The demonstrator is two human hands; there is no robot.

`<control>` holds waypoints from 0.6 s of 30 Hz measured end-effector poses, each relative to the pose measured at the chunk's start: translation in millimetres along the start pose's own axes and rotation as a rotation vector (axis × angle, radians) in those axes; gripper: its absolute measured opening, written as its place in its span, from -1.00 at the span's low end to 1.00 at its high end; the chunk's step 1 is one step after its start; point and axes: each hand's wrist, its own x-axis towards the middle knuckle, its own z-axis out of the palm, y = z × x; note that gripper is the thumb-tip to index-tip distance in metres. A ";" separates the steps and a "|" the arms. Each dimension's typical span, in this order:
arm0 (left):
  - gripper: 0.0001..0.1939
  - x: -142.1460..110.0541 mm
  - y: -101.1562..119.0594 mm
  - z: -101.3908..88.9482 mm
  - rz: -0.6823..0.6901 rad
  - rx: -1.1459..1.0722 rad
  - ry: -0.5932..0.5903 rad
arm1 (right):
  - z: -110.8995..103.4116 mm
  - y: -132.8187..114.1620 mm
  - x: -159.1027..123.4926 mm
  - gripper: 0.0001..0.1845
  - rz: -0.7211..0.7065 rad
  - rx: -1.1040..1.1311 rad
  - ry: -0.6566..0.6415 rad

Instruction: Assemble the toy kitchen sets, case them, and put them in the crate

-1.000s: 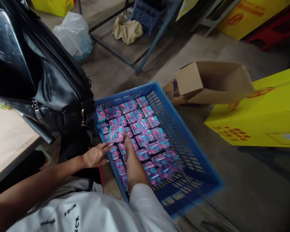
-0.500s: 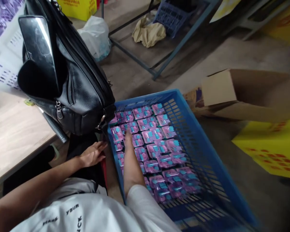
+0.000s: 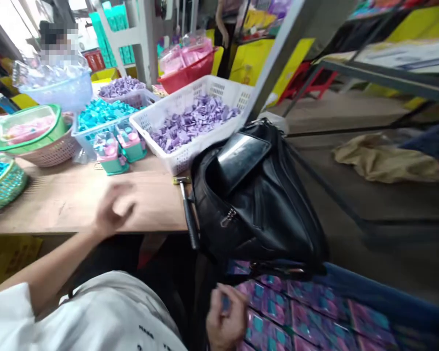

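R grip (image 3: 227,329) released, beside pink packs (image 3: 274,304); L grip (image 3: 109,214) unclenched, nr pink/teal boxes (image 3: 111,155).

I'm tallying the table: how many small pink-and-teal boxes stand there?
2: left box and right box, side by side before the basket of blue pieces. Others may be hidden.

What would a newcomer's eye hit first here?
Probably the black bag near the middle, with a glossy, phone-like slab sticking out of its pocket and a hammer to its left at the table edge. Next, the purple pieces heaped in the white basket behind the bag. Then, at lower right, rows of pink-and-blue packs, the right hand at their left edge.
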 end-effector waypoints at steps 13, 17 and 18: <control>0.37 41.5 -189.9 -48.3 -0.608 0.195 0.646 | 348.7 -78.1 238.6 -0.19 -0.304 -0.531 -0.257; 0.28 17.3 -198.1 -65.7 -0.542 0.190 0.571 | 387.6 -59.2 249.4 0.08 -0.359 -0.577 -0.130; 0.29 8.1 -200.6 -71.5 -0.513 0.187 0.554 | 392.5 -56.7 249.5 0.11 -0.364 -0.583 -0.098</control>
